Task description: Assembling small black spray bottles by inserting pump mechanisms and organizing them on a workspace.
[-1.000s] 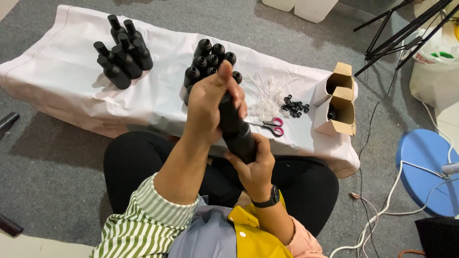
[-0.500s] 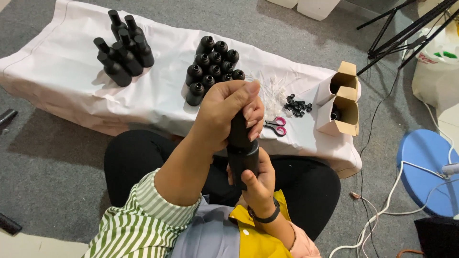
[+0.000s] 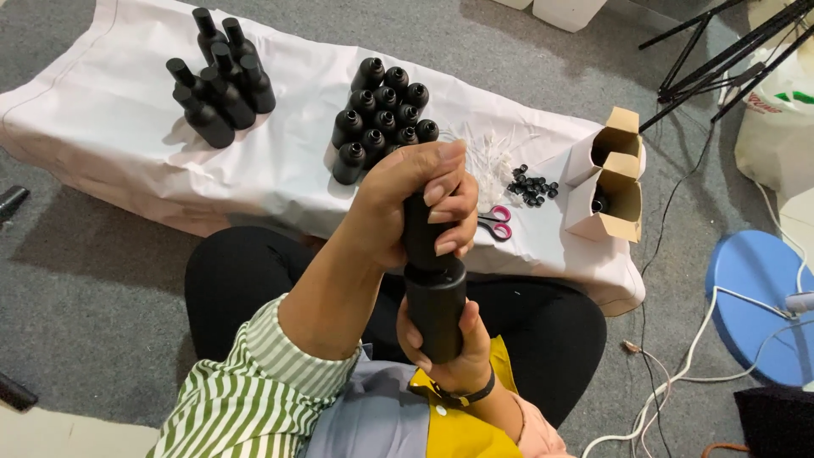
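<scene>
The black bottle (image 3: 435,309) is steadied upright by the closed right hand (image 3: 445,352) while its cap (image 3: 421,231) is gripped by the left hand (image 3: 407,199)

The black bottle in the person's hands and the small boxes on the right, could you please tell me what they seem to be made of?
Black bottle: probably matte plastic; its surface is dull and even with no glints, though coated glass cannot be ruled out.
Small boxes: thin cardboard, white outside and raw brown inside the open flaps.
</scene>
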